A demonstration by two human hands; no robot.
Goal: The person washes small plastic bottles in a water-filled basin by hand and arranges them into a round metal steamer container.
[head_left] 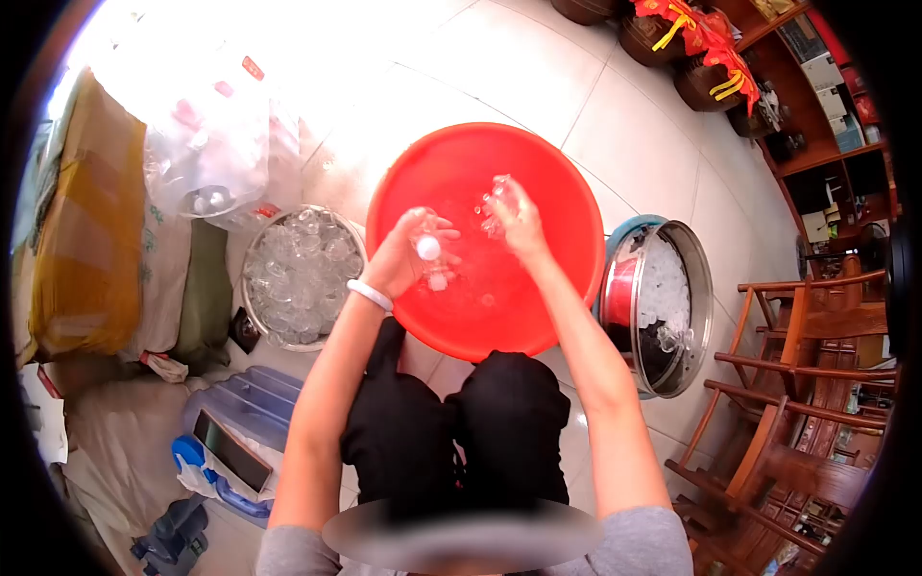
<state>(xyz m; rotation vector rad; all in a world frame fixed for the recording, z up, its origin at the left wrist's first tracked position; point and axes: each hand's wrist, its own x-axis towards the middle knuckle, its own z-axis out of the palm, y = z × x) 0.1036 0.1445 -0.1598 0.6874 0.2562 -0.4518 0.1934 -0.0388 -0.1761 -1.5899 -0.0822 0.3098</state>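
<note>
Basin (247,298) of see-through pieces (305,264) and a metal-rimmed container (699,288) flank the red tub (451,173) left and right; left grip (397,257) holds a white-tipped piece (428,249), right grip (520,225) clear glassware (496,207).

On the left, a yellow-taped package (86,230) is standing near a green sack (204,288). Nearer, a dark-screened phone (232,448) is lying by a bluish plastic container (252,398). At far right, red cloth (706,38) with yellow ribbons is draping over dark jars (645,40), and a wooden shelf (831,159) is holding boxes. Wooden chairs (797,331) are standing at near right.
</note>
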